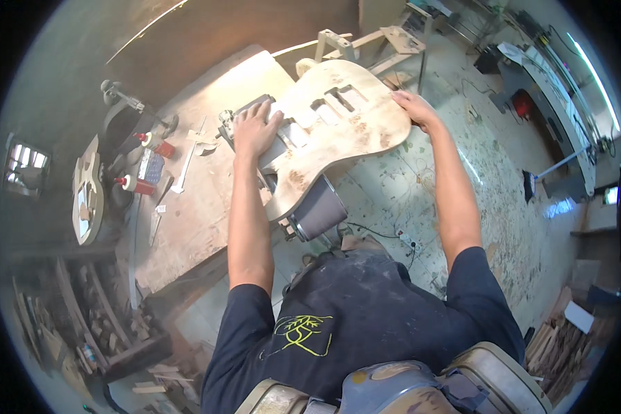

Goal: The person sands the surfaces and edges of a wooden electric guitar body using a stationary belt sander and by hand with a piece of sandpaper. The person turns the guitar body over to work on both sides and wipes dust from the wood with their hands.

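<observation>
A pale wooden guitar body (pixel 352 127) with burl figure and cut-out cavities lies tilted across a belt sander (pixel 317 210), whose dark belt shows beneath its lower edge. My left hand (pixel 255 127) rests with spread fingers at the body's left end, over part of the machine. My right hand (pixel 415 110) grips the body's rounded right edge, thumb on top and the other fingers partly hidden.
A workbench (pixel 186 228) holds red glue bottles (pixel 139 185) and small tools. A second guitar body (pixel 86 196) stands at far left above wood offcuts (pixel 93 324). A wooden frame (pixel 400 45) is behind. A cable (pixel 372 229) crosses the floor; a broom (pixel 531 181) stands right.
</observation>
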The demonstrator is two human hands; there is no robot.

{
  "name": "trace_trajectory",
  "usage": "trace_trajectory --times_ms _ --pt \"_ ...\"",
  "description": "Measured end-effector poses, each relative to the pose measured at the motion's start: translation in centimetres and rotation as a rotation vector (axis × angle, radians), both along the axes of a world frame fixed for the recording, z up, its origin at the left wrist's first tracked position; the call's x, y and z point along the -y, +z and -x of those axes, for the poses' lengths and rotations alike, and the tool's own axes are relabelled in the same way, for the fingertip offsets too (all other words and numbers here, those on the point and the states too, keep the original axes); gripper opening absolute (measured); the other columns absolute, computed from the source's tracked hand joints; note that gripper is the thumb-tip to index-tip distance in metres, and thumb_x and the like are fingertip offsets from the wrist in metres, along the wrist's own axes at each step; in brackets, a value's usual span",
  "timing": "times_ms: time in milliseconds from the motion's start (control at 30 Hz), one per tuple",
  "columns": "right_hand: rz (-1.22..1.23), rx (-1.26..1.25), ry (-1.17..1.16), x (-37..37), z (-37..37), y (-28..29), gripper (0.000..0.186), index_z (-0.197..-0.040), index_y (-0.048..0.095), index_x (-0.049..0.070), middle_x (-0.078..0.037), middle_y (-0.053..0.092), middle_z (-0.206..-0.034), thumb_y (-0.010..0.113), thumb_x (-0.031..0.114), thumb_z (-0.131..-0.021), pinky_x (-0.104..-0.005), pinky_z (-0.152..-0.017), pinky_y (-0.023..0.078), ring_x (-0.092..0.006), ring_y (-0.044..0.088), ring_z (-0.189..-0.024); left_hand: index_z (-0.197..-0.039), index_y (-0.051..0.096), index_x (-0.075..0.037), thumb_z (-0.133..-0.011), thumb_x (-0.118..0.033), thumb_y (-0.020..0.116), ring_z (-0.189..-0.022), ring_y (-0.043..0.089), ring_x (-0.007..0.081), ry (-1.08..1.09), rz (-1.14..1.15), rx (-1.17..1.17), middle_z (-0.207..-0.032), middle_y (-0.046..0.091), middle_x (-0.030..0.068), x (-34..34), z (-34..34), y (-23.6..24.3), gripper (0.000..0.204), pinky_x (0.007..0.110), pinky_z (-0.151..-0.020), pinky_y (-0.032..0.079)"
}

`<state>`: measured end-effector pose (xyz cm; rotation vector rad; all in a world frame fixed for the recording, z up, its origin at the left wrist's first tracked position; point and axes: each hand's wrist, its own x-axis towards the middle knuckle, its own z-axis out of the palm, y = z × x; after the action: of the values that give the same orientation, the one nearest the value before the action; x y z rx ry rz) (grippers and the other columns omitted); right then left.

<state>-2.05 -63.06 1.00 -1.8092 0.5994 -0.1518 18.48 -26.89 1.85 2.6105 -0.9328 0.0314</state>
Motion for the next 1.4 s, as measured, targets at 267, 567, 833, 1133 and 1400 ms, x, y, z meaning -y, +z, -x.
trace_trajectory --times_ms 267,567,833,1133,1400 --pt "-0.086 -0.072 -0.004 5.9 -0.8 0.9 0.042 -0.128 0.063 0.003 -0.004 0.071 -0.108 0.059 0.034 -0.1 -0.0261 -0.069 0.053 -0.0094 0.066 -0.086 -0.144 0.054 -0.016 -0.092 -0.057 0.048 -0.139 0.041 0.0341 0.059 0.049 0.014 -0.149 0.05 0.0108 5.5 -0.1 0.3 0.066 0.046 -0.118 0.026" --pt "-0.051 -0.147 -0.026 7.8 -2.0 1.7 0.041 -0.127 0.063 0.004 -0.002 0.071 -0.105 0.059 0.035 -0.101 -0.0249 -0.068 0.052 -0.0084 0.065 -0.084 -0.138 0.058 -0.013 -0.09 -0.057 0.052 -0.137 0.042 0.0342 0.084 0.153 -0.017 -0.145 0.054 0.0117 6.9 1.2 0.3 0.065 0.048 -0.118 0.025" --pt "0.019 -0.125 0.029 4.7 -2.7 1.2 0.04 -0.127 0.064 0.004 -0.004 0.071 -0.107 0.057 0.034 -0.102 -0.0262 -0.077 0.052 -0.0093 0.065 -0.09 -0.141 0.056 -0.014 -0.092 -0.058 0.05 -0.141 0.038 0.0333 0.086 0.113 -0.004 -0.15 0.049 0.0128 3.0 1.1 0.0 0.066 0.045 -0.118 0.024" --pt "0.264 0.019 0.123 -2.2 -5.0 -1.2 0.041 -0.118 0.068 0.0 -0.008 0.073 -0.107 0.058 0.035 -0.1 -0.0295 -0.083 0.051 -0.0137 0.066 -0.092 -0.142 0.053 -0.012 -0.09 -0.059 0.052 -0.137 0.043 0.0329 0.165 0.059 -0.019 -0.146 0.052 0.0133 -5.8 2.2 0.9 0.071 0.043 -0.114 0.032" --pt "0.478 0.085 0.208 -11.9 -9.2 -1.5 0.039 -0.107 0.072 0.005 -0.018 0.072 -0.102 0.056 0.039 -0.096 -0.0393 -0.085 0.051 -0.0341 0.069 -0.096 -0.115 0.062 0.003 -0.085 -0.071 0.056 -0.095 0.067 0.0396 0.205 -0.116 -0.235 -0.102 0.07 0.0262 -13.9 1.8 3.2 0.08 0.044 -0.087 0.049"
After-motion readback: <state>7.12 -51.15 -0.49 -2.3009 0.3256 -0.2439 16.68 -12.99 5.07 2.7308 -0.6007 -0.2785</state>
